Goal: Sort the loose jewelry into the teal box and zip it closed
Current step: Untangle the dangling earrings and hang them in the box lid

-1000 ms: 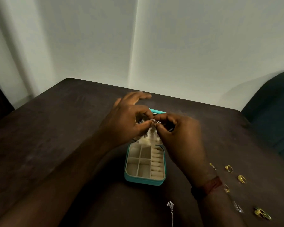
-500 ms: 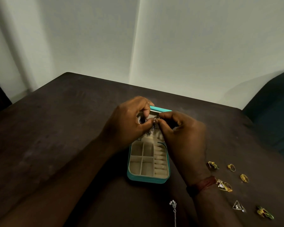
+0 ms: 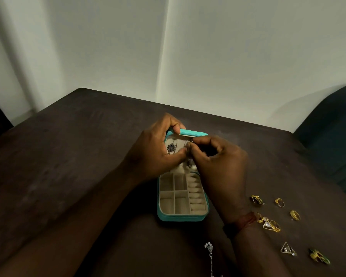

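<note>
Nearest on the dark surface (image 3: 68, 176) lies a silver chain (image 3: 209, 249), with gold rings (image 3: 295, 215) and triangular pieces (image 3: 287, 249) scattered at right. The teal box (image 3: 183, 218) sits open mid-surface. Farther, the left hand (image 3: 154, 151) curls over its lid's rim. The right hand (image 3: 220, 164) pinches a small dangling earring (image 3: 189, 162) against the lid lining, beside a dark earring (image 3: 171, 147).

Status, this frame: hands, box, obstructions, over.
Left hand grips teal box lid; right hand pinches silver earring against it. Gold rings loose on table, right. Nothing obstructing.
</note>
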